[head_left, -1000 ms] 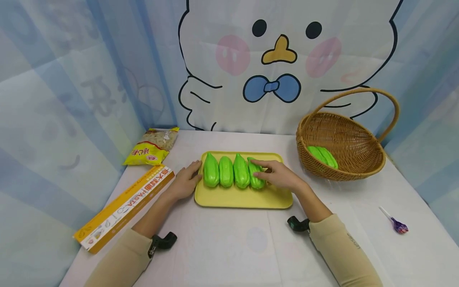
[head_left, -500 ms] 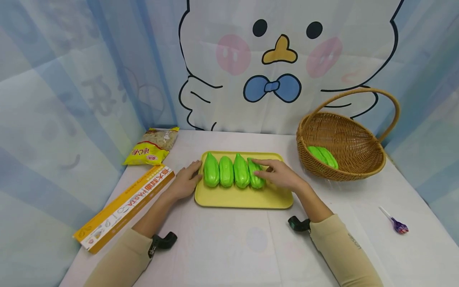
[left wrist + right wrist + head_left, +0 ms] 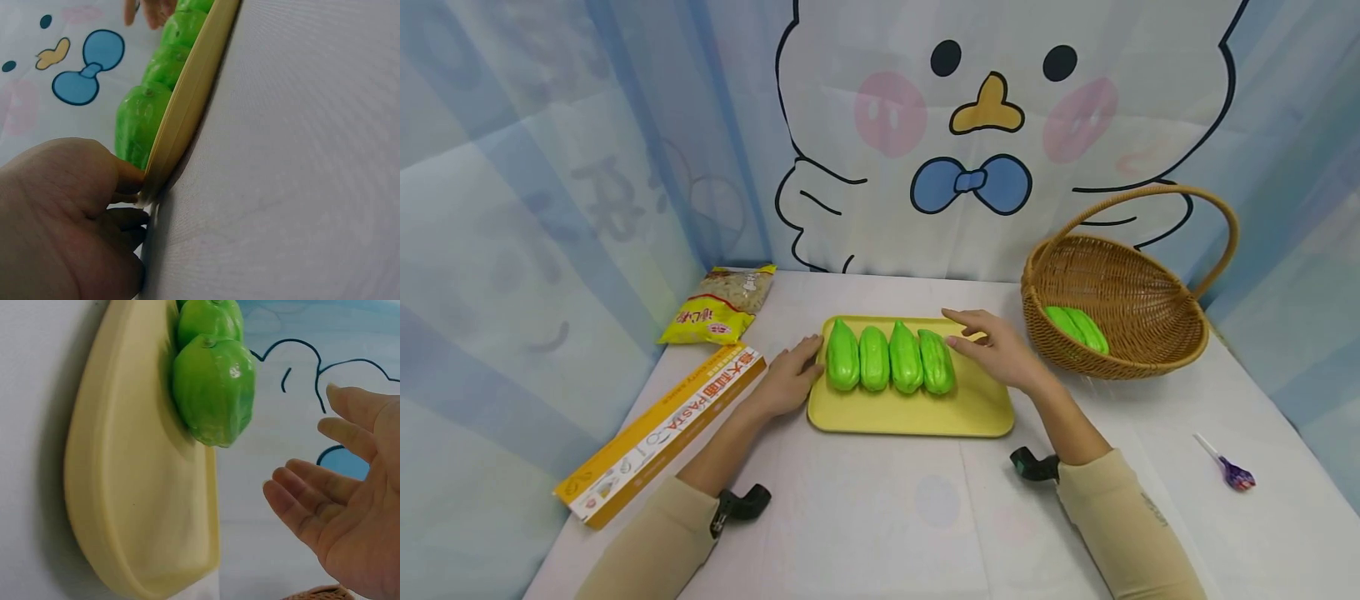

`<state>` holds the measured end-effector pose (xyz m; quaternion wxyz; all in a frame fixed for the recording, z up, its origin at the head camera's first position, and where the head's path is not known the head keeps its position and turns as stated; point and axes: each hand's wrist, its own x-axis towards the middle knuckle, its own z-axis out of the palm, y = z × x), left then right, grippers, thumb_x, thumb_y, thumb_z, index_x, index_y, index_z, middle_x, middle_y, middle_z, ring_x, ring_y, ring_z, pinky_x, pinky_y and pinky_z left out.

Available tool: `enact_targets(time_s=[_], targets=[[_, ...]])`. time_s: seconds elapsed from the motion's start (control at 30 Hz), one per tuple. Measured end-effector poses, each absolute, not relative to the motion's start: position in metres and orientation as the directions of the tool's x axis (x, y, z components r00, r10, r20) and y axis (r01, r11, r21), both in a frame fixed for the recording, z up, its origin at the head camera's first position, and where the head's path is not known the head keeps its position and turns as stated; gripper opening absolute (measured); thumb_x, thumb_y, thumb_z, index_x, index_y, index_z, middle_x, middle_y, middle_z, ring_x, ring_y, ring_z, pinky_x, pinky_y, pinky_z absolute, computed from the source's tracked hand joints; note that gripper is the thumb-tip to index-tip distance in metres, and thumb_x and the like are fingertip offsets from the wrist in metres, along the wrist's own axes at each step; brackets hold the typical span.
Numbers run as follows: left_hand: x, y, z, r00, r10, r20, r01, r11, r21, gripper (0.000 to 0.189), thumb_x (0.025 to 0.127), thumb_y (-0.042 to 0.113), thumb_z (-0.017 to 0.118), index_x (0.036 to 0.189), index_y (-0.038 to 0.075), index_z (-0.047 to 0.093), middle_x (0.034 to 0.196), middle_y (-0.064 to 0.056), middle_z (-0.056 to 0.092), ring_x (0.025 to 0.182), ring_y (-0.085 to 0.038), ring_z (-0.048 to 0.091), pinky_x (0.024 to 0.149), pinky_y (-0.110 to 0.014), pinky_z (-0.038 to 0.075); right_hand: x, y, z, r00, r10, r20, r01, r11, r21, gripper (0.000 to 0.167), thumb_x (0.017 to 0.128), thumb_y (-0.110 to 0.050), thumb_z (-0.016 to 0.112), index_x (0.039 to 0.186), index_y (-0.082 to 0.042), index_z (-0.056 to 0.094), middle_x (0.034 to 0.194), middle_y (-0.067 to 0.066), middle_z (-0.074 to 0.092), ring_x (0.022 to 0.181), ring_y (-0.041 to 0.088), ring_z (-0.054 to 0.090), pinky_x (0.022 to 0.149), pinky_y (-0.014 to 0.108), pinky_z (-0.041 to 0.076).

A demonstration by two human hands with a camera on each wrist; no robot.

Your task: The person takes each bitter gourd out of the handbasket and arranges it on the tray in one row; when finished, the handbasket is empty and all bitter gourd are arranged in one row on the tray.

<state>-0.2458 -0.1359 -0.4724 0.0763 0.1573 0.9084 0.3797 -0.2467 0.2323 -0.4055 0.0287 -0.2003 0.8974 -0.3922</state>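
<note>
Several bright green, lumpy, gourd-like vegetables [image 3: 874,358] lie side by side on a yellow rectangular tray [image 3: 910,418]. My left hand [image 3: 784,383] rests at the tray's left rim, fingers extended; the left wrist view has its thumb [image 3: 128,178] right at the tray edge beside the nearest vegetable [image 3: 142,122]. Over the right part of the tray, my right hand [image 3: 996,350] is spread with nothing in it. Its thumb is close to the rightmost vegetable [image 3: 937,362]. In the right wrist view a gap shows between the fingers [image 3: 300,500] and that vegetable [image 3: 215,394].
A wicker basket [image 3: 1120,279] with green vegetables [image 3: 1078,329] inside stands at the back right. A lollipop [image 3: 1232,473] lies at right. On the left are a yellow pasta box [image 3: 662,433] and a plastic food bag [image 3: 718,308]. A patterned cloth [image 3: 895,225] hangs behind.
My right hand has let go of the rightmost vegetable and moved a little right, its fingers now spread. My left hand and the row of vegetables have stayed in place.
</note>
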Motion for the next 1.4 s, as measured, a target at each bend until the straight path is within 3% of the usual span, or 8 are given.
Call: enact_targets(time_s=[0.3, 0.47, 0.6, 0.7, 0.77, 0.97, 1.17, 1.4], targets=[[-0.245, -0.136, -0.471, -0.939, 0.342, -0.021, 0.227, 0.668, 0.709, 0.058, 0.111, 0.017, 0.044, 0.163, 0.000, 0.027, 0.170, -0.021, 0.026, 0.161, -0.038, 0.017, 0.131, -0.060, 0.004, -0.242, 0.246, -0.386, -0.931, -0.323, 0.169, -0.340, 0.602, -0.723, 0.054, 0.105, -0.036, 0.063, 0.156, -0.025, 0.050, 0.158, 0.010, 0.052, 0.139, 0.036, 0.052, 0.113, 0.056, 0.047], [-0.244, -0.136, -0.469, -0.941, 0.336, -0.032, 0.215, 0.671, 0.709, 0.058, 0.111, 0.018, 0.044, 0.163, 0.001, 0.026, 0.170, -0.020, 0.026, 0.161, -0.036, 0.017, 0.132, -0.058, 0.004, -0.239, 0.257, -0.374, -0.922, -0.288, 0.259, -0.382, 0.569, -0.728, 0.051, 0.106, -0.029, 0.064, 0.155, -0.020, 0.052, 0.158, 0.012, 0.052, 0.138, 0.039, 0.053, 0.113, 0.056, 0.047], [-0.244, -0.136, -0.469, -0.941, 0.337, -0.030, 0.220, 0.675, 0.704, 0.058, 0.111, 0.018, 0.043, 0.163, 0.000, 0.026, 0.170, -0.020, 0.026, 0.161, -0.037, 0.017, 0.132, -0.059, 0.004, -0.232, 0.264, -0.360, -0.922, -0.240, 0.305, -0.388, 0.561, -0.731, 0.050, 0.105, -0.027, 0.064, 0.154, -0.024, 0.054, 0.155, 0.010, 0.054, 0.132, 0.034, 0.058, 0.102, 0.032, 0.055], [-0.245, -0.136, -0.469, -0.941, 0.338, -0.036, 0.215, 0.674, 0.707, 0.057, 0.111, 0.017, 0.043, 0.164, 0.000, 0.026, 0.171, -0.020, 0.025, 0.161, -0.037, 0.016, 0.131, -0.059, 0.004, -0.227, 0.268, -0.350, -0.920, -0.207, 0.332, -0.389, 0.565, -0.728, 0.050, 0.104, -0.027, 0.065, 0.153, -0.026, 0.054, 0.153, 0.008, 0.056, 0.131, 0.031, 0.059, 0.095, 0.013, 0.050], [-0.244, -0.136, -0.469, -0.940, 0.338, -0.043, 0.209, 0.672, 0.710, 0.058, 0.111, 0.018, 0.043, 0.164, 0.001, 0.025, 0.171, -0.019, 0.025, 0.161, -0.036, 0.016, 0.132, -0.058, 0.004, -0.225, 0.271, -0.346, -0.915, -0.189, 0.356, -0.397, 0.568, -0.721, 0.049, 0.104, -0.024, 0.066, 0.152, -0.024, 0.055, 0.150, 0.008, 0.058, 0.130, 0.027, 0.060, 0.094, 0.007, 0.046], [-0.245, -0.136, -0.469, -0.941, 0.337, -0.035, 0.215, 0.673, 0.707, 0.057, 0.111, 0.017, 0.044, 0.163, 0.000, 0.027, 0.170, -0.020, 0.026, 0.161, -0.037, 0.017, 0.132, -0.058, 0.004, -0.221, 0.286, -0.337, -0.906, -0.127, 0.404, -0.398, 0.579, -0.711, 0.047, 0.104, -0.023, 0.066, 0.150, -0.024, 0.058, 0.140, 0.005, 0.064, 0.116, 0.001, 0.058, 0.093, 0.007, 0.048], [-0.244, -0.135, -0.469, -0.941, 0.337, -0.025, 0.220, 0.667, 0.712, 0.057, 0.111, 0.016, 0.044, 0.163, -0.001, 0.028, 0.170, -0.021, 0.027, 0.161, -0.038, 0.017, 0.131, -0.059, 0.004, -0.221, 0.306, -0.335, -0.898, -0.090, 0.431, -0.394, 0.602, -0.695, 0.047, 0.103, -0.022, 0.068, 0.149, -0.019, 0.060, 0.142, 0.006, 0.064, 0.117, 0.006, 0.061, 0.093, 0.004, 0.047], [-0.245, -0.135, -0.470, -0.941, 0.337, -0.033, 0.213, 0.664, 0.717, 0.057, 0.111, 0.017, 0.044, 0.163, 0.000, 0.027, 0.171, -0.020, 0.025, 0.161, -0.036, 0.017, 0.132, -0.058, 0.004, -0.222, 0.332, -0.330, -0.941, -0.055, 0.334, -0.279, 0.684, -0.674, 0.051, 0.103, -0.037, 0.066, 0.153, -0.033, 0.054, 0.146, 0.012, 0.060, 0.115, -0.001, 0.056, 0.089, 0.005, 0.044]])
